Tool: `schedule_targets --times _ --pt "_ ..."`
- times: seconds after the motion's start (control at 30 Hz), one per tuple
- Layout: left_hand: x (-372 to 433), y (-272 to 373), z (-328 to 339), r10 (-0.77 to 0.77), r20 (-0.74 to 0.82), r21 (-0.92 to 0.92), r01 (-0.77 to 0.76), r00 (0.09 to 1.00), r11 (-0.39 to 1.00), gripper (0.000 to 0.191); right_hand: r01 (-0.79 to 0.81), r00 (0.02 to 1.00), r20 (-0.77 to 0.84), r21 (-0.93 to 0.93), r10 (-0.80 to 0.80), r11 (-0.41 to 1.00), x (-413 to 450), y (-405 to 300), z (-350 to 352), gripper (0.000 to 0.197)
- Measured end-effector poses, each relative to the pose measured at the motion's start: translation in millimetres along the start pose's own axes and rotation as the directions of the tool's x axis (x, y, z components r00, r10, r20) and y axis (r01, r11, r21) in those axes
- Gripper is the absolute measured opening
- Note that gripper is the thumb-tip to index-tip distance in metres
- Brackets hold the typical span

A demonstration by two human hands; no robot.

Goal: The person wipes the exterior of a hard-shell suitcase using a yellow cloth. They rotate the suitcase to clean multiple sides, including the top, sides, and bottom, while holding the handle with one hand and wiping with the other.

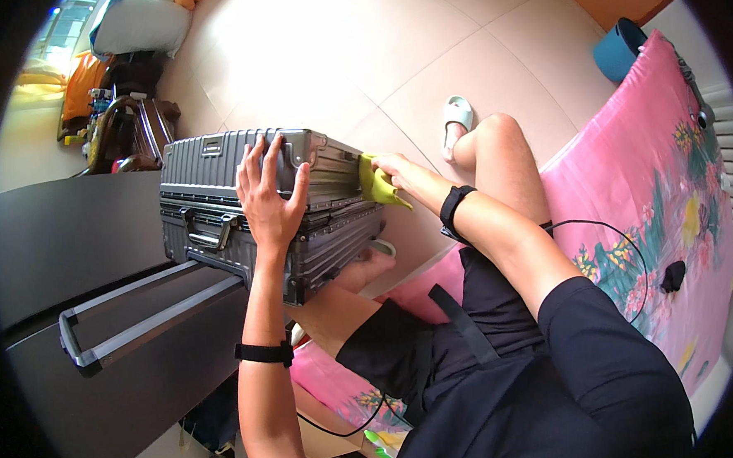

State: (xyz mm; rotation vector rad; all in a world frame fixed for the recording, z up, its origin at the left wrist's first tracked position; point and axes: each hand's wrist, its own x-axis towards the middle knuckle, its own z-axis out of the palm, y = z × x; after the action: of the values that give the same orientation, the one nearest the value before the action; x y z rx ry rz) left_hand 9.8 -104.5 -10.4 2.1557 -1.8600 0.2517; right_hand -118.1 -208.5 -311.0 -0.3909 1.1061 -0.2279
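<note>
A dark grey ribbed hard-shell suitcase (214,168) with metal corner guards and a side handle (208,237) stands before me. Its telescopic pull handle (154,324) is extended to the lower left. My left hand (272,200) rests spread on the suitcase's ribbed side, near a corner, its fingers apart and holding nothing. At the suitcase's far right edge, my right hand (391,167) grips a yellow-green cloth (376,182), which hangs against the shell. The fingertips of that hand are partly hidden by the cloth.
Dark grey furniture panels (81,238) lie left of the suitcase. A bed with a pink floral sheet (625,190) is at the right, a blue bin (615,51) beyond it. A carved wooden chair (150,125) stands at the upper left. Pale floor tiles (419,39) extend ahead.
</note>
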Motion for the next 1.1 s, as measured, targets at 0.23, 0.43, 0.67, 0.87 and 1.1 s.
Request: schedule_targets --times 0.23,0.43,0.67,0.87,1.1 --pt "-2.7 4.5 -6.8 -0.005 0.067 0.002 0.005 0.998 1.0 0.06 0.006 0.992 -0.124 -0.028 -0.009 1.0 51.5 24.6 -6.0 0.032" --pt "-0.4 3.6 -7.8 -0.018 0.083 -0.033 0.021 0.996 0.999 0.059 0.004 0.981 -0.192 -0.035 -0.011 0.999 106.6 72.1 -16.1 0.035" --pt "6.8 4.4 -4.4 -0.028 0.084 -0.073 0.035 0.996 0.997 0.06 -0.055 0.958 -0.287 -0.14 0.013 0.989 114.2 88.1 -13.4 0.019" --pt "10.8 4.5 -0.2 -0.038 0.074 -0.086 0.044 0.997 0.995 0.06 0.07 0.94 -0.33 -0.06 -0.086 0.996 69.6 72.2 -15.7 0.018" --pt "11.8 5.5 1.0 -0.056 0.072 -0.097 0.063 0.996 0.993 0.058 0.225 0.928 -0.304 -0.013 -0.218 0.974 60.3 58.1 -10.4 0.031"
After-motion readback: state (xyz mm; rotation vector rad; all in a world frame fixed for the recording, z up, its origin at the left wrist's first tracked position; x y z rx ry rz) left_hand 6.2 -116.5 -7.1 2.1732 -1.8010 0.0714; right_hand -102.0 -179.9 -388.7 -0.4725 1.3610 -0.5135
